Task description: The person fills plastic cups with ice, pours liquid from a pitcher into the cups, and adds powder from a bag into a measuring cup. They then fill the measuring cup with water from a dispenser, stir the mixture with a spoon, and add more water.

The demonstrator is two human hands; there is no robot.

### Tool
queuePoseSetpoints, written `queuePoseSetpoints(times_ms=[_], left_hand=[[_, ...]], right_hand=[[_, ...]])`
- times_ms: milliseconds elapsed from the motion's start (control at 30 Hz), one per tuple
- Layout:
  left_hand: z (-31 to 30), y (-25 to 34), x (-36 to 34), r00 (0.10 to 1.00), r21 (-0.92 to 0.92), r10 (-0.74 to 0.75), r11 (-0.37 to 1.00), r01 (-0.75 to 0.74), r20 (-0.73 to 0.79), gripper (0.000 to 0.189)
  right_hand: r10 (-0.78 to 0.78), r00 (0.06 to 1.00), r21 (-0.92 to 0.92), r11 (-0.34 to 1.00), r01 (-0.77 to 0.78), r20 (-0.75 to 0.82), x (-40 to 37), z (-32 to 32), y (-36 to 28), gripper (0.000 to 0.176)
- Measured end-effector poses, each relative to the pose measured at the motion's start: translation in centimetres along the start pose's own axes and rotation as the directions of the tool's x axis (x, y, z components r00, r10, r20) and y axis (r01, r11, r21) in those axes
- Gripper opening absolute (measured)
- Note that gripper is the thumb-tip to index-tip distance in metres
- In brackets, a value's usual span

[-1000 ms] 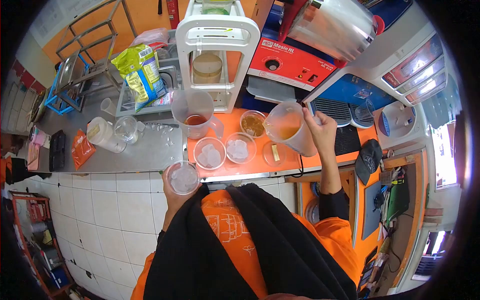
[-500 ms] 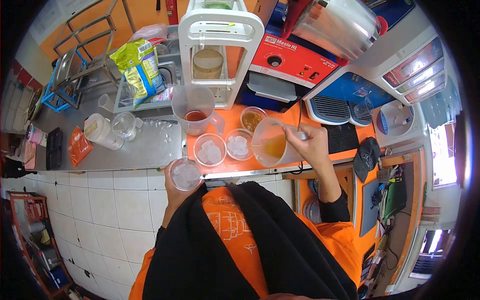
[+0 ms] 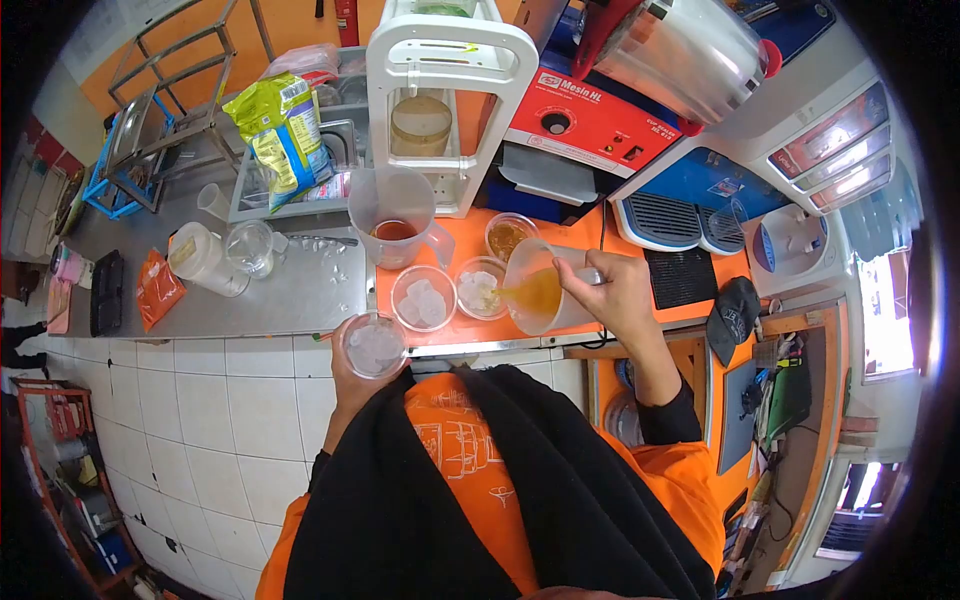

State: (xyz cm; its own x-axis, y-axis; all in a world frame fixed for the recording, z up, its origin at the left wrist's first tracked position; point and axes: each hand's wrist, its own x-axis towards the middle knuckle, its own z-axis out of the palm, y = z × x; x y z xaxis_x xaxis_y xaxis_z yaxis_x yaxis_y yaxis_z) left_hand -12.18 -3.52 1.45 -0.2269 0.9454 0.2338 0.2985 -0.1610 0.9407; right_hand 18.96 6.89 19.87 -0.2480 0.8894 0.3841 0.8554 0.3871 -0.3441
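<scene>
My right hand (image 3: 612,292) is closed on the handle of a clear measuring jug (image 3: 532,312), which is tilted left with yellow-brown liquid at its lip. Under that lip stands a plastic cup of ice (image 3: 479,291), and the liquid is running into it. My left hand (image 3: 346,372) grips another cup of ice (image 3: 374,347) in front of the counter edge. Between them, a third ice-filled cup (image 3: 423,299) rests on the orange counter. Behind these are a cup of brown drink (image 3: 511,237) and a larger jug (image 3: 392,222) with reddish liquid at its bottom.
A white rack (image 3: 447,60) and a red cup sealer (image 3: 590,115) stand at the back. On the steel table to the left are a white container (image 3: 206,262), a clear pitcher (image 3: 252,252) and an orange packet (image 3: 159,290). A black cap (image 3: 734,320) lies at the right.
My right hand has tipped the jug further left, so its liquid has reached the lip and runs into the middle cup. My left hand keeps its cup in nearly the same place.
</scene>
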Motion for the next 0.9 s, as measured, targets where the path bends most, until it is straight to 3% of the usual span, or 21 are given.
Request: queuePoseSetpoints(times_ms=[300,900], left_hand=[[0.0,0.6,0.2,1.0,0.02,-0.006,1.0,0.006,-0.009,0.089],[-0.2,0.9,0.3,1.0,0.006,0.009,1.0,-0.009,-0.005,0.089]], right_hand=[[-0.005,1.0,-0.111,0.994,0.008,0.023,0.1,0.0,-0.1,0.043],[-0.016,1.0,-0.155,0.988,0.015,-0.003,0.3,0.3,-0.3,0.047]])
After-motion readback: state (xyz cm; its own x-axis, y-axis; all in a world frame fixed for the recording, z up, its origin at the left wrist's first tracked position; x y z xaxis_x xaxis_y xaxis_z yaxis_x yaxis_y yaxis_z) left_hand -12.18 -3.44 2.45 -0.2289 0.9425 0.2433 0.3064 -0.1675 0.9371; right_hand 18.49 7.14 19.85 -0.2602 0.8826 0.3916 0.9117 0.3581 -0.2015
